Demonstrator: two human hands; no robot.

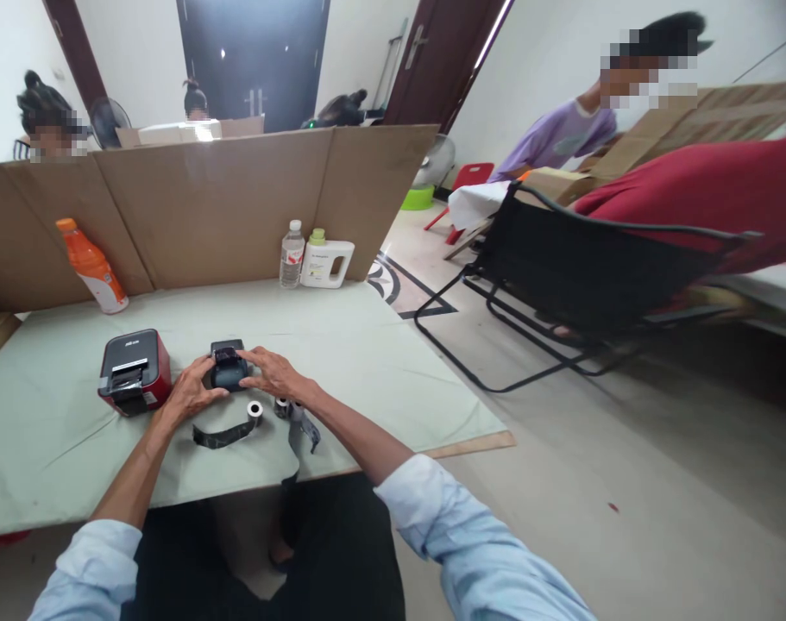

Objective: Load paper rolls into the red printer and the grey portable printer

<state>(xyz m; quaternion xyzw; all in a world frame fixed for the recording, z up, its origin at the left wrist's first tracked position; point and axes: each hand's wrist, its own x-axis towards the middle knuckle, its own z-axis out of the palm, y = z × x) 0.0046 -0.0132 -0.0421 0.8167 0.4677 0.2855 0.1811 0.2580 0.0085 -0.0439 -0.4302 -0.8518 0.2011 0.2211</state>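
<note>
A small dark device (228, 376), which looks like a portable printer, sits on the covered table between my two hands. My left hand (191, 390) grips its left side, thumb along the near edge. On the other side my right hand (274, 373) holds the right edge, with a fingertip near the dark strip across its top. Just in front lies a small paper roll (255, 412) with a dark strip trailing to the left. Beside it, below my right wrist, is another small roll (282, 407) with crumpled dark strips. A red and black label printer (134, 371) stands left of my left hand.
A cardboard screen (217, 207) borders the table's back. Against it stand an orange bottle (93, 266), a clear water bottle (292, 254) and a white jug (328, 261). Right of the table is a black folding chair (580, 267); people sit beyond.
</note>
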